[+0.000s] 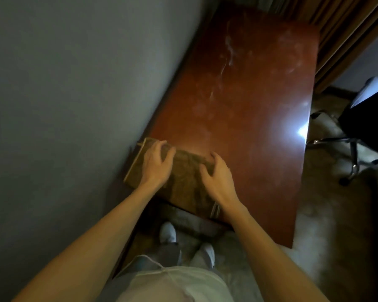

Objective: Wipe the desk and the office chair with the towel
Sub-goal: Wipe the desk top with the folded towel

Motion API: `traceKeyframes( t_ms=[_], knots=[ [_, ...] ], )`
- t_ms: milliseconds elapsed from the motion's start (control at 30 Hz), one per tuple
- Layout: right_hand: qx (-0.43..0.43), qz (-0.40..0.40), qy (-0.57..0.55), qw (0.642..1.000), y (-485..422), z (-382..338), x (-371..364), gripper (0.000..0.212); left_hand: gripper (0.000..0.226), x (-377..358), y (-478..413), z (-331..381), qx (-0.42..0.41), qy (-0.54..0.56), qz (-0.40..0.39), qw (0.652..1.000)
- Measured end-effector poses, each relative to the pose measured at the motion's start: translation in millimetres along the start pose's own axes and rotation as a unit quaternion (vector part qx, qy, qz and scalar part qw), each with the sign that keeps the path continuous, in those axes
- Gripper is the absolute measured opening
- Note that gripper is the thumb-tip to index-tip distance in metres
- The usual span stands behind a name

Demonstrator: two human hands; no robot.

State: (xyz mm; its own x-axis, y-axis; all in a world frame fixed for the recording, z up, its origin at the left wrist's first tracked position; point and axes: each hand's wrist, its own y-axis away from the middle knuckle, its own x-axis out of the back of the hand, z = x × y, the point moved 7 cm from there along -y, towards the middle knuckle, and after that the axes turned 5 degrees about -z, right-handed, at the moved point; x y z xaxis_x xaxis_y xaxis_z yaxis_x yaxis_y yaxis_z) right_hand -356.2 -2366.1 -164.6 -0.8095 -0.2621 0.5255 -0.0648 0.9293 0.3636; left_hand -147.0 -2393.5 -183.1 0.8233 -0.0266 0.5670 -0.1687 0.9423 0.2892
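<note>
Olive-brown folded towel [183, 171] lies rectangular on the glossy, smudged red-brown desk [249, 105]. Left grip [155, 164] presses it, fingers spread; right grip [216, 175] clutches its edge.

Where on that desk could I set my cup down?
The desk is bare beyond the towel up to the curtain, and along its right edge near the office chair. Crowded at the near wall-side corner, where the left hand and right hand rest on the towel.
</note>
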Motion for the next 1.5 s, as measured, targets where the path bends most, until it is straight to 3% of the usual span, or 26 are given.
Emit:
traceKeyframes(
  t_ms=[167,333,433,600,833,1500],
  knots=[
    [0.004,-0.018,0.171,0.985,-11.9,30.3,-51.3,0.069,0.062,-22.5,0.0,-35.8,-0.058,-0.196,-0.038,0.978],
    [0.05,-0.019,0.304,0.951,-20.5,47.7,-96.2,0.074,0.074,-30.2,-17.5,-59.8,-0.149,-0.374,-0.068,0.913],
    [0.045,-0.042,0.348,0.935,-22.5,75.1,-110.7,0.075,0.077,-40.7,-24.8,-86.7,-0.158,-0.431,-0.112,0.881],
    [0.067,0.012,0.355,0.932,-29.8,93.0,-114.2,0.073,0.079,-51.4,-31.1,-114.1,-0.166,-0.434,-0.105,0.879],
    [0.063,0.016,0.37,0.927,-34.8,99.0,-115.3,0.077,0.078,-52.3,-37.1,-113.8,-0.201,-0.439,-0.06,0.873],
    [0.07,0.044,0.395,0.915,-114.0,90.6,-74.4,0.076,0.079,-68.0,-124.7,-67.9,-0.244,-0.434,-0.056,0.866]
  ],
)
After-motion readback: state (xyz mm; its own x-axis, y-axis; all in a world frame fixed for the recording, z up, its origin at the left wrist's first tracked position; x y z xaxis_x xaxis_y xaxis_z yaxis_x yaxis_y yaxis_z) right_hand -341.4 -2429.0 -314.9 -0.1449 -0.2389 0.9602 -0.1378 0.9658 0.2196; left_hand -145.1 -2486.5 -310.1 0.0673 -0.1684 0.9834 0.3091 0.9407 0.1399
